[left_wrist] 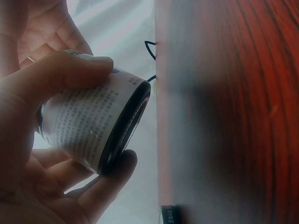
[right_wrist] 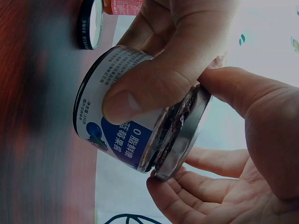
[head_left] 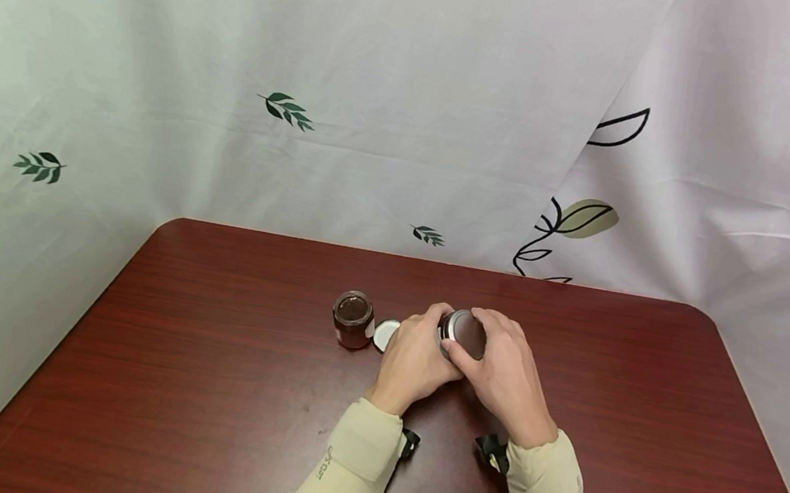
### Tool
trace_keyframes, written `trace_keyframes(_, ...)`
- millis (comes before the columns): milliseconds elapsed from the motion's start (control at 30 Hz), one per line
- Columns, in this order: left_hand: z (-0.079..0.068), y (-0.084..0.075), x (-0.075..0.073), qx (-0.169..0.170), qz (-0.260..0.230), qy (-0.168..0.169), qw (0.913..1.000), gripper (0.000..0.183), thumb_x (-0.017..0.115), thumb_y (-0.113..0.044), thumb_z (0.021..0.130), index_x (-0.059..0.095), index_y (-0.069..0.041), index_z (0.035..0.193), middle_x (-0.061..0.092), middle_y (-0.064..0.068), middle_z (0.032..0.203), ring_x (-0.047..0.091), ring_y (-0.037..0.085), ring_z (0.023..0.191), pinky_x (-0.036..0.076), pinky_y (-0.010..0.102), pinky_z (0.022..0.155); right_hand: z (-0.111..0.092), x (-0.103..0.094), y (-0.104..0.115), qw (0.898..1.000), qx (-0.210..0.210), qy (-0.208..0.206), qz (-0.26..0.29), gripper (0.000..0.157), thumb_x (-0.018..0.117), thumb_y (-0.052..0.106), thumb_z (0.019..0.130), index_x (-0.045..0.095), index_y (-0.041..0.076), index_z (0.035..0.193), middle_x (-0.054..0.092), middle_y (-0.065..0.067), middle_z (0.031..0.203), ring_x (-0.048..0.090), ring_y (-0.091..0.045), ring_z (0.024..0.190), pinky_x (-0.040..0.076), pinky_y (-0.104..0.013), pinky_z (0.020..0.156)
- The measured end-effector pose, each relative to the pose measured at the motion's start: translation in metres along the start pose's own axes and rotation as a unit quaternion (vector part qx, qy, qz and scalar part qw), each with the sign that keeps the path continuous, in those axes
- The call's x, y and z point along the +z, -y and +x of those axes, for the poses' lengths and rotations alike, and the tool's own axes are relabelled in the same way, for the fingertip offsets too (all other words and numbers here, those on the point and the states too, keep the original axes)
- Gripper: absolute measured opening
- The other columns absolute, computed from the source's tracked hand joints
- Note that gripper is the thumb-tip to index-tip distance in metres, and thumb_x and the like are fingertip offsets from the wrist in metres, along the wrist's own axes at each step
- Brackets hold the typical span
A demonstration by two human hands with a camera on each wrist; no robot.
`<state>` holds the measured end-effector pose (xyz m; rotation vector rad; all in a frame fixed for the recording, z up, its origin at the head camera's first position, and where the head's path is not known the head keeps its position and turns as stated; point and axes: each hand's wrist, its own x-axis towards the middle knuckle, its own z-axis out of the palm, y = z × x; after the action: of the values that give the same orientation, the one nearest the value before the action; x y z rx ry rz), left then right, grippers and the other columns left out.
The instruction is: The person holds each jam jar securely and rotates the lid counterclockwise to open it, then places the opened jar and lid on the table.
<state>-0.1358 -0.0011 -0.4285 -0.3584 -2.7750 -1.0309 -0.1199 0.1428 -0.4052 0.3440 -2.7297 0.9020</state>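
Note:
Above the table, my left hand (head_left: 418,358) grips a small glass jar of blueberry jam (right_wrist: 112,126), its thumb pressed along the white and blue label. The jar is tilted. My right hand (head_left: 509,374) holds the silver metal lid (right_wrist: 184,140) by its rim, thumb on one side and fingertips on the other. The lid sits at the jar's mouth, with a dark gap showing between lid and glass in the right wrist view. Fine print covers the label side in the left wrist view, and the jar's dark base points toward the tabletop.
Left of my hands stands an uncovered jar of dark jam (head_left: 353,320). Beside it a loose lid (head_left: 386,334) lies with its white inside up, partly behind my left hand. The reddish-brown table (head_left: 197,387) ends at a pale leaf-printed curtain (head_left: 385,95).

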Motion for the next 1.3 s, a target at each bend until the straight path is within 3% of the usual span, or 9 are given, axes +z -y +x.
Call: trace_keyframes(1300, 0.0002, 0.0007, 0.0009, 0.002, 0.005, 0.002, 1.0000, 0.060, 0.087, -0.032, 0.069, 0.063, -0.012, 0.120, 0.072, 0.006, 0.102, 0.068, 0.022, 0.092, 0.054, 0.037, 0.078, 0.0004, -0.0005, -0.0022, 1.000, -0.028, 0.003, 0.001, 0.056, 0.083, 0.025, 0.083, 0.062, -0.008, 0.124, 0.063, -0.022, 0.124, 0.056, -0.040, 0.116, 0.045, -0.051, 0.099)
